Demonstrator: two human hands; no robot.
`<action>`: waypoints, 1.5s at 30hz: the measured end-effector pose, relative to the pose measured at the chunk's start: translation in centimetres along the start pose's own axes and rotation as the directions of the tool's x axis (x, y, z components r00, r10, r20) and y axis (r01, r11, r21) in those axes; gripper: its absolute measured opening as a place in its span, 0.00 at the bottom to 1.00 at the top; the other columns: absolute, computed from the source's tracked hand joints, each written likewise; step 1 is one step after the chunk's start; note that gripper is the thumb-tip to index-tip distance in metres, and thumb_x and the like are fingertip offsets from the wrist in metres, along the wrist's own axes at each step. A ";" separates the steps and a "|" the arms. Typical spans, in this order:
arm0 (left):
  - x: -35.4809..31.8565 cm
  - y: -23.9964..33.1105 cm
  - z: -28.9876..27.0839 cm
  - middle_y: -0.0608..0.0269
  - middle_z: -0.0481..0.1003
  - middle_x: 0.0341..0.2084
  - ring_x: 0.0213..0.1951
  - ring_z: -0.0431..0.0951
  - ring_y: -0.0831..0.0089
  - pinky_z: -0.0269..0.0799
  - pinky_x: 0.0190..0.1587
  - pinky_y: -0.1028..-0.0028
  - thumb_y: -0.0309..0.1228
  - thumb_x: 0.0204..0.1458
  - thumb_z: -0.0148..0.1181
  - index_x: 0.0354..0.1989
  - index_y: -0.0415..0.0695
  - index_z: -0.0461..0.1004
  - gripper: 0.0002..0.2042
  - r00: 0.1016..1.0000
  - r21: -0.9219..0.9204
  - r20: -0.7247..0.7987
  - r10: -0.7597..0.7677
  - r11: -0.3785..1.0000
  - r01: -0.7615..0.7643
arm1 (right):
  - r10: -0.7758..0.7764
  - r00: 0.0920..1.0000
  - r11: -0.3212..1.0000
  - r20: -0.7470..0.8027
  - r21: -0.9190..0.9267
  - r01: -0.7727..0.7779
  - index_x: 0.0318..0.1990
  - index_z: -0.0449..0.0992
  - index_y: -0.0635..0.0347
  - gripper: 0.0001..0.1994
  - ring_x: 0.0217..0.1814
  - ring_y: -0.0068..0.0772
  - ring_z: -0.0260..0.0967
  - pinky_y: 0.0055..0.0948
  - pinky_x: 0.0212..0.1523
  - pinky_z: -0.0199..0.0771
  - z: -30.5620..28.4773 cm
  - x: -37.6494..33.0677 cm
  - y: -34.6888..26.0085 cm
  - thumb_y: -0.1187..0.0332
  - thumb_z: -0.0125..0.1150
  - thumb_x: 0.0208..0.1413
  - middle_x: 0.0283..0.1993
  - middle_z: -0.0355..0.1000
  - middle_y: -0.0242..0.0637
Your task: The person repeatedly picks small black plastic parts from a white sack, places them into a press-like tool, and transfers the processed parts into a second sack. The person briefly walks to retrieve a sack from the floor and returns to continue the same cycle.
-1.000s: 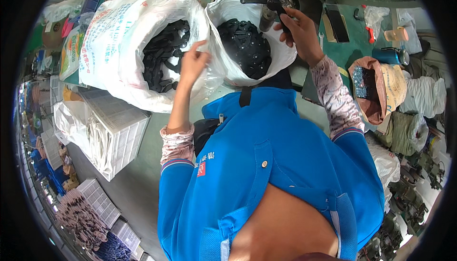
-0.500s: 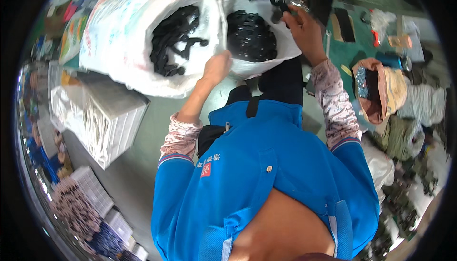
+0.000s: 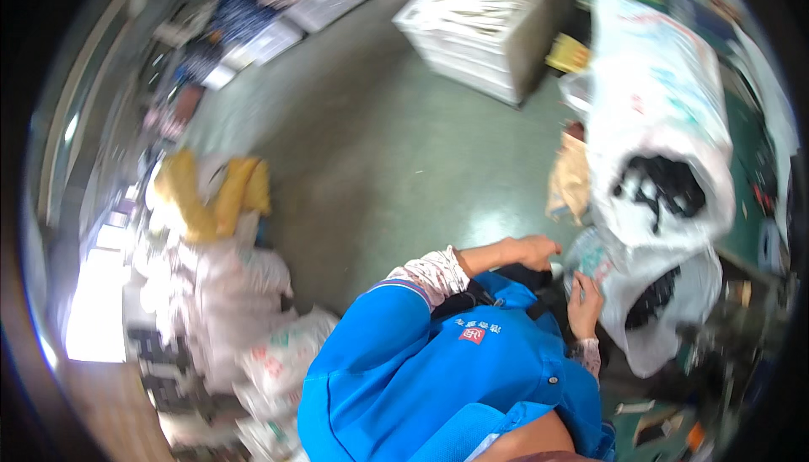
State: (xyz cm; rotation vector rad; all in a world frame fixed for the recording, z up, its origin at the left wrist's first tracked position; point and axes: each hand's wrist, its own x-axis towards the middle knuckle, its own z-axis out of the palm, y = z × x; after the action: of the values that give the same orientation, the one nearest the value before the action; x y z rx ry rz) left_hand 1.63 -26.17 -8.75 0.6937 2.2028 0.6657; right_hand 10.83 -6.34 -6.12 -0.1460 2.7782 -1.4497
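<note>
While bare green floor (image 3: 379, 150) lies open at 10 o'clock, the left hand (image 3: 535, 251) and right hand (image 3: 584, 303), fingers curled gripping a clear packet (image 3: 590, 253), sit hemmed at 3 o'clock by two white bags (image 3: 666, 125) of black parts, blurred.

A white plastic bag (image 3: 666, 310), apparently full of dark pieces, sags open, blurred, beside a bigger one.
</note>
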 end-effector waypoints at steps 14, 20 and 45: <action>-9.8 -16.3 7.9 0.50 0.76 0.36 0.42 0.76 0.56 0.71 0.43 0.61 0.35 0.44 0.60 0.51 0.41 0.68 0.24 0.907 -0.081 0.162 -0.388 0.911 0.404 | 0.125 0.878 0.979 0.462 -0.200 -0.034 0.29 0.77 0.59 0.15 0.33 0.53 0.71 0.42 0.35 0.71 8.9 -6.9 20.8 0.56 0.54 0.51 0.28 0.74 0.47; -12.3 -21.8 10.2 0.45 0.75 0.37 0.41 0.75 0.52 0.71 0.42 0.59 0.35 0.43 0.58 0.41 0.38 0.72 0.18 0.887 -0.356 0.081 -0.455 0.818 0.453 | 0.659 0.584 0.732 0.473 -0.582 -0.355 0.27 0.77 0.61 0.16 0.26 0.39 0.72 0.36 0.29 0.70 7.3 -13.3 28.3 0.55 0.56 0.50 0.24 0.73 0.43; -11.7 -29.4 17.1 0.45 0.72 0.41 0.47 0.70 0.51 0.65 0.51 0.61 0.32 0.47 0.54 0.57 0.40 0.59 0.27 0.466 -0.628 0.106 -0.878 0.304 0.716 | 0.326 0.936 0.681 0.131 -0.719 -0.136 0.37 0.74 0.56 0.10 0.35 0.52 0.71 0.45 0.38 0.71 22.3 25.2 24.8 0.66 0.57 0.46 0.30 0.74 0.46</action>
State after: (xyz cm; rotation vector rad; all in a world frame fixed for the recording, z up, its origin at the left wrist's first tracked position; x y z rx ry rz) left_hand 13.47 -50.69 -32.26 -0.9132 1.9872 0.8327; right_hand -15.24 -12.65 -38.26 0.0336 2.8236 -0.2248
